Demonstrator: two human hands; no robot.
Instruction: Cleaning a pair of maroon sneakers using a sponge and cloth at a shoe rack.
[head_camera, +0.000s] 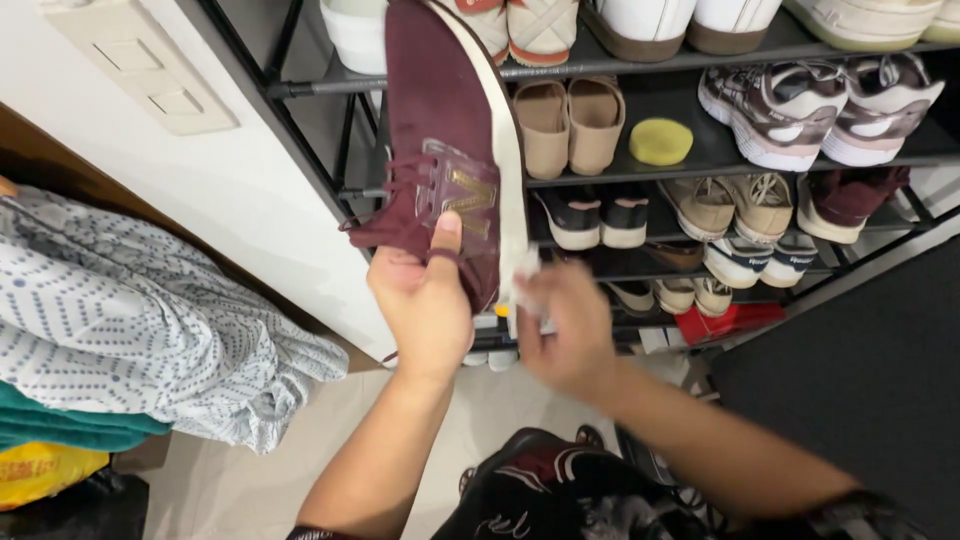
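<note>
The left hand (425, 300) grips a maroon sneaker (445, 150) at the heel, toe up, fingers clenched around it, so its white sole edge faces the right hand (565, 325). That hand's fingers pinch a small white cloth (522, 285) against the sole. The sneaker hangs just before the shoe rack (300, 88), near its left edge; tan slippers (570, 125) and a yellow sponge (660, 141) sit behind on a shelf.

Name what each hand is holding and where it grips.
Left hand grips the maroon sneaker at its heel end, thumb on the side. Right hand pinches a small white wipe against the sole edge.
</note>
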